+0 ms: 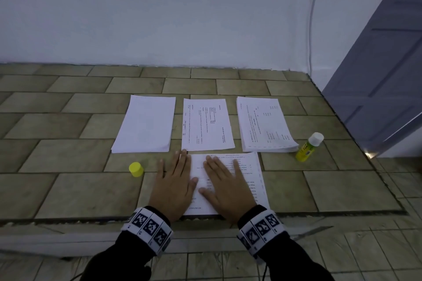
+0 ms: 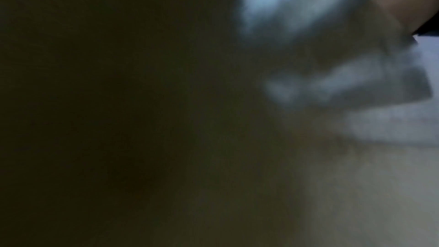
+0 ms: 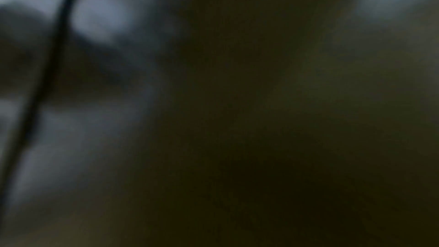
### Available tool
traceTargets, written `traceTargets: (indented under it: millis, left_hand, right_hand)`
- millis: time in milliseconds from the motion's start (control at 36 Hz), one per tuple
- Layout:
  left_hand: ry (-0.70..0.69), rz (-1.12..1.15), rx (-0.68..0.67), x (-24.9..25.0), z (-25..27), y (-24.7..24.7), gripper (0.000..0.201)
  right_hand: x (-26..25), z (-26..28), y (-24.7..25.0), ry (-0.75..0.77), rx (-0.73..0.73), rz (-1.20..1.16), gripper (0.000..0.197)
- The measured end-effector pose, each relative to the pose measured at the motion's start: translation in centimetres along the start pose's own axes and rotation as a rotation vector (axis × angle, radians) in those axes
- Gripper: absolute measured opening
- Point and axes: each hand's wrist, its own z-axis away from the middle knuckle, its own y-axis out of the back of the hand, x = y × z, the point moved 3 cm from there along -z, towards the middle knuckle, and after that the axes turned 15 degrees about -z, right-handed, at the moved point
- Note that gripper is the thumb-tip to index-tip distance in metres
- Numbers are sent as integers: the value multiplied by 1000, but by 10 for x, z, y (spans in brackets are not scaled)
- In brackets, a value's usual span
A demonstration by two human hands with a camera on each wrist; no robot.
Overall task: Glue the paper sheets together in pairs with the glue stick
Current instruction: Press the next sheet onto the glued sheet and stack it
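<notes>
A printed sheet (image 1: 255,180) lies at the near edge of the tiled counter. My left hand (image 1: 174,180) lies flat with straight fingers on its left side, partly on the tiles. My right hand (image 1: 226,183) presses flat on its middle. Beyond it lie a blank stack (image 1: 146,124) on the left, a printed sheet (image 1: 206,124) in the centre and a printed stack (image 1: 265,124) on the right. The yellow glue stick (image 1: 309,147) with a white tip leans at the far right. Its yellow cap (image 1: 136,169) stands left of my left hand. Both wrist views are dark and blurred.
The tiled counter (image 1: 68,189) meets a white wall (image 1: 159,18) at the back. A grey door (image 1: 383,75) stands at the right, with a cable (image 1: 312,18) running down the wall beside it. The counter's front edge runs just under my wrists.
</notes>
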Motion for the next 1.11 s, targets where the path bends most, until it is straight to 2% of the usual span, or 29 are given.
traceTargets:
  millis: [139, 306, 472, 528, 583, 639, 722, 806, 889, 1000, 1111]
  left_hand:
    - [12, 10, 5, 0, 0, 0, 69]
    - [7, 13, 26, -1, 1, -3, 71]
    - [0, -11, 30, 0, 0, -1, 72]
    - [-1, -16, 31, 0, 0, 0, 71]
    - [0, -24, 42, 0, 0, 0, 69]
    - [2, -24, 61, 0, 1, 0, 66]
    - [9, -8, 52, 0, 2, 1, 67]
    - [5, 2, 26, -1, 1, -1, 72]
    - [-7, -19, 41, -1, 1, -2, 68]
    - [7, -21, 56, 0, 1, -2, 66]
    - [8, -19, 47, -1, 1, -1, 67]
  right_hand:
    - [40, 10, 8, -15, 71, -10, 94]
    - [85, 30, 26, -180, 122, 6, 102]
    - [82, 36, 33, -234, 133, 60, 100]
    - [77, 35, 35, -246, 198, 90, 88]
    - [64, 31, 32, -179, 262, 101, 75]
    - [41, 26, 25, -81, 237, 77, 70]
    - [10, 12, 7, 45, 113, 60, 70]
    - [-3, -1, -7, 83, 16, 51, 72]
    - [4, -2, -7, 122, -3, 33, 81]
    - [44, 13, 10, 45, 47, 26, 96]
    - [83, 33, 23, -74, 39, 35, 98]
